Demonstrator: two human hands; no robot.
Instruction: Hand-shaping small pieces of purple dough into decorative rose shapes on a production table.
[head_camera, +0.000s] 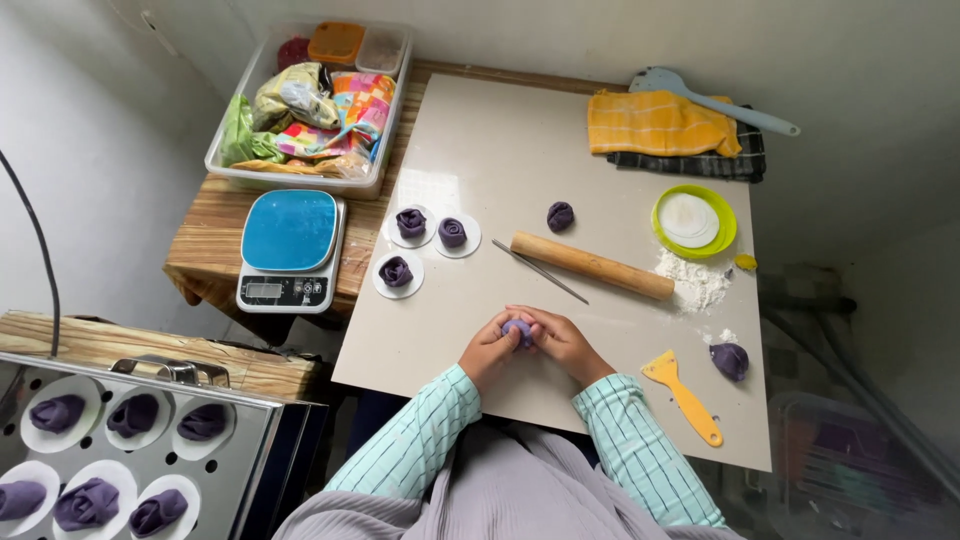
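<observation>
My left hand (492, 345) and my right hand (560, 340) meet over the near middle of a beige board (480, 160), both closed around a small purple dough piece (518, 328). Only its top shows between my fingers. Three purple dough roses sit on white paper rounds beyond my hands: one (411, 222), another (453, 232), and a third (395, 271). A loose purple dough lump (560, 215) lies farther back. Another lump (730, 360) rests to the right near a yellow scraper (685, 397).
A wooden rolling pin (592, 266) and a thin metal stick (540, 272) lie just beyond my hands. Flour (693, 279) and a green lid of paper rounds (693, 221) are at right. A blue-topped scale (290, 250), a food-filled tub (310, 100), folded cloths (660, 125) and a steamer tray (240, 440) with several dough roses surround the board.
</observation>
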